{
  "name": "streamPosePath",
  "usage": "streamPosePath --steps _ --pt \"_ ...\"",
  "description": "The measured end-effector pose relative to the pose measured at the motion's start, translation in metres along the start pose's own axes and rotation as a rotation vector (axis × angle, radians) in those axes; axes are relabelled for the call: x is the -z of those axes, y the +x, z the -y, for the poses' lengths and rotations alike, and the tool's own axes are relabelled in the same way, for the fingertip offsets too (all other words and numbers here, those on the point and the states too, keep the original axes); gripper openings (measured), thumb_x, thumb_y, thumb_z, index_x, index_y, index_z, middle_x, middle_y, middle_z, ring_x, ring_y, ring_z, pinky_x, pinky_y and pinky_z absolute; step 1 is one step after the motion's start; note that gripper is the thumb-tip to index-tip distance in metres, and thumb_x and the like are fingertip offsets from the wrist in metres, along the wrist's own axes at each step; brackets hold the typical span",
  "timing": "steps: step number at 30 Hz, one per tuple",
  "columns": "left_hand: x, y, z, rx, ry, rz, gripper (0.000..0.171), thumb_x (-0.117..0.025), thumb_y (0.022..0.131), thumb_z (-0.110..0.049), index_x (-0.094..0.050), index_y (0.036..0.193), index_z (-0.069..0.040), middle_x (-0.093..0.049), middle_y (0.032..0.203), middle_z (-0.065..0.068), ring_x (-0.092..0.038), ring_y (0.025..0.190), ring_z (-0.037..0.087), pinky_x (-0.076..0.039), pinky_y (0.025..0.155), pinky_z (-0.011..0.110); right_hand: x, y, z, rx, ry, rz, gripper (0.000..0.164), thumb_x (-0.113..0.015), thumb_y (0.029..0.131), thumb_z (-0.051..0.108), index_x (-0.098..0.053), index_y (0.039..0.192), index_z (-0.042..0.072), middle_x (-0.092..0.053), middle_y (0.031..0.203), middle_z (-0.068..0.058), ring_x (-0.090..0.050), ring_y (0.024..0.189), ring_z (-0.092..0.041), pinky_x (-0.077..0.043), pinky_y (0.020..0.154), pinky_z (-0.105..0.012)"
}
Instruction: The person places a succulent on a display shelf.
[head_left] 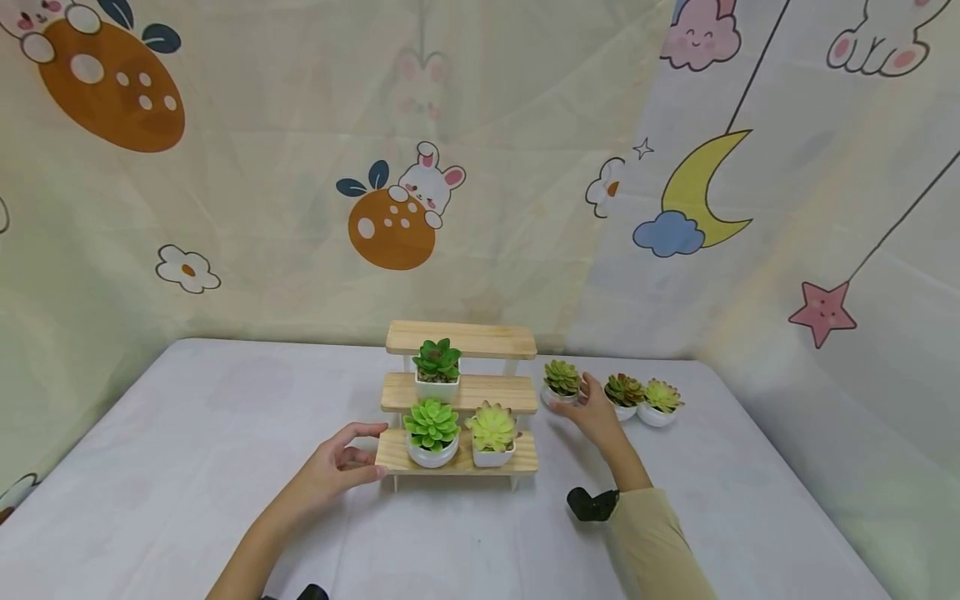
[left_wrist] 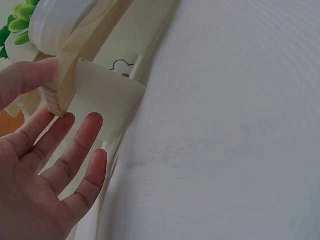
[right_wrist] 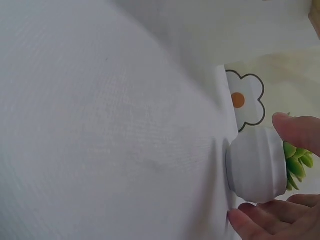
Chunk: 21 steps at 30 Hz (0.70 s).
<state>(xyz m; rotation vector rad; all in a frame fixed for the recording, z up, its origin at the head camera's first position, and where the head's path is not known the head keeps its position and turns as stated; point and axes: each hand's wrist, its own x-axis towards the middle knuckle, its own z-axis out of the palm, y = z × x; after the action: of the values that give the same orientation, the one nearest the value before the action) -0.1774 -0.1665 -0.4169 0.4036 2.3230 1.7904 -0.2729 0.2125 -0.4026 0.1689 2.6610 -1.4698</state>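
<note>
A three-tier wooden plant stand [head_left: 461, 393] stands on the white table. My left hand [head_left: 337, 465] pinches the left end of its lowest shelf [left_wrist: 75, 60], thumb on the upper side and fingertips at the end. My right hand [head_left: 596, 412] grips a green succulent in a round white pot [head_left: 561, 382], right of the stand. In the right wrist view, thumb and fingers lie on opposite sides of that white pot [right_wrist: 257, 165]. A bright green succulent [head_left: 432, 433] and a yellow-green succulent [head_left: 492, 435] sit on the lowest shelf; a dark green succulent [head_left: 437, 371] stands on the middle one.
Beyond my right hand, a reddish-green succulent [head_left: 624, 395] and a yellow-green succulent [head_left: 659, 402] stand side by side in white pots on the table [head_left: 720, 500]. A cartoon-printed cloth [head_left: 510, 208] hangs behind and along the sides. The stand's top shelf [head_left: 461, 339] is nearest that cloth.
</note>
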Motion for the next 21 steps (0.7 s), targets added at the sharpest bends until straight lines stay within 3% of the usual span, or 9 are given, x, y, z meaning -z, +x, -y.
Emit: streamPosePath --steps 10,15,21 --pt "0.0003 -0.0008 -0.0012 -0.031 -0.029 0.016 0.059 -0.067 0.084 -0.012 -0.04 0.134 0.001 -0.065 0.102 0.022 -0.064 0.088 0.008 -0.048 0.076 0.023 0.0024 0.0047 -0.0034 -0.026 0.041 0.039 0.094 -0.069 0.084 0.025 -0.005 0.149 0.003 -0.014 0.153 -0.024 -0.023 0.137 -0.04 -0.025 0.108 -0.052" --pt "0.0007 -0.0013 -0.0011 -0.052 -0.034 0.02 0.059 -0.067 0.084 -0.011 -0.039 0.134 0.002 -0.066 0.1 0.022 -0.065 0.087 0.008 -0.048 0.075 0.023 0.0037 0.0079 -0.0061 -0.036 0.065 0.05 0.09 -0.069 0.083 0.022 -0.009 0.149 0.003 -0.018 0.151 -0.024 -0.029 0.135 -0.039 -0.033 0.104 -0.051" --pt "0.001 -0.0004 0.0004 -0.061 -0.039 0.027 0.058 -0.067 0.084 -0.01 -0.039 0.134 0.003 -0.064 0.103 0.025 -0.065 0.088 0.008 -0.049 0.076 0.023 0.0044 0.0088 -0.0079 -0.023 0.027 0.051 0.088 -0.07 0.082 0.025 -0.017 0.148 0.004 -0.031 0.143 -0.025 -0.047 0.12 -0.039 -0.045 0.093 -0.044"
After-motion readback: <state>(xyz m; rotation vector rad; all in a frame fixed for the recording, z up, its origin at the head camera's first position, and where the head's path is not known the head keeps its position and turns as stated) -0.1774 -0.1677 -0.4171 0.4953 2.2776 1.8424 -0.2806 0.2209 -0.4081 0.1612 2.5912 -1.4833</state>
